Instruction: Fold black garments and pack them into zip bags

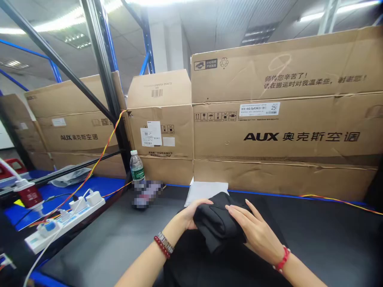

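1. Head view: from where I stand, the black cloth (218, 223) is nearest, bunched up between the person's two hands over the middle of the dark surface (317, 227), with more black fabric spreading below it, out past the bottom of the view.
2. The left hand (191, 215) is closed on the cloth's left side, thumb over the top, other fingers mostly hidden. Two bracelets (164, 244), one of dark red beads, circle that wrist.
3. The right hand (254, 231) is loosely open, fingers nearly straight and a little spread, fingertips against the cloth's right side. Its thumb is hidden, so I can't tell whether it pinches the fabric. A red band (282, 259) is on the wrist.
4. Past the surface's left edge, a white power strip (67, 223) slants along, with several plugs in it.
5. Behind the cloth, a white sheet (206, 190) lies by the far edge.
6. At the far left corner stands a bottle (137, 166) with a green label; just in front of it lies a blurred item (146, 195) I can't make out.
7. Big cartons (284, 131) line the far edge, beside a black post (109, 79).
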